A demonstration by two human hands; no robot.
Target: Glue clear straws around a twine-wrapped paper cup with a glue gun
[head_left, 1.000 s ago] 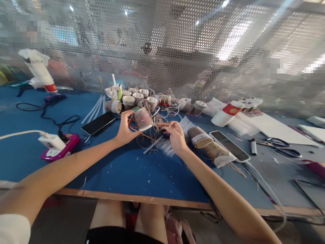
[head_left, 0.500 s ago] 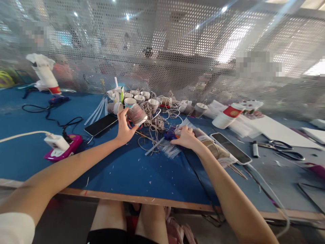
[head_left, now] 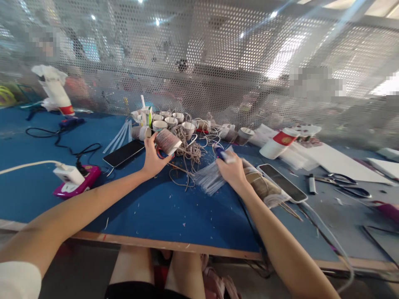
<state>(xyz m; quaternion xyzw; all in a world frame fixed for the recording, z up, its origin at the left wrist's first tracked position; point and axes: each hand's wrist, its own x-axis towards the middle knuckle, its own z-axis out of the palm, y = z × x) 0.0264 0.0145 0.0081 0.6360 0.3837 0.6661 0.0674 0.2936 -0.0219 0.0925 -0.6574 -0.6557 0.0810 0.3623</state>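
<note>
head view: left fingers (head_left: 151, 144) grip a tilted, pinkish-grey, pale-rimmed cup (head_left: 168, 141), right fingers (head_left: 236, 162) a blue tool (head_left: 220, 152).

A grey-brown cup (head_left: 168, 141) is held tilted above the desk (head_left: 174, 220) by the left hand (head_left: 153, 161). A blue tool (head_left: 220, 152) is gripped in the right hand (head_left: 232, 170), beside clear strips (head_left: 212, 178). Further cups (head_left: 188, 130) are grouped toward the desk's far edge, before a perforated panel (head_left: 199, 62). A black phone (head_left: 124, 153) is laid back from the near edge.

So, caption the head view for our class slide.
Left hand holds a cord-wrapped cup; right hand grips a blue glue gun beside clear plastic sticks.
</note>
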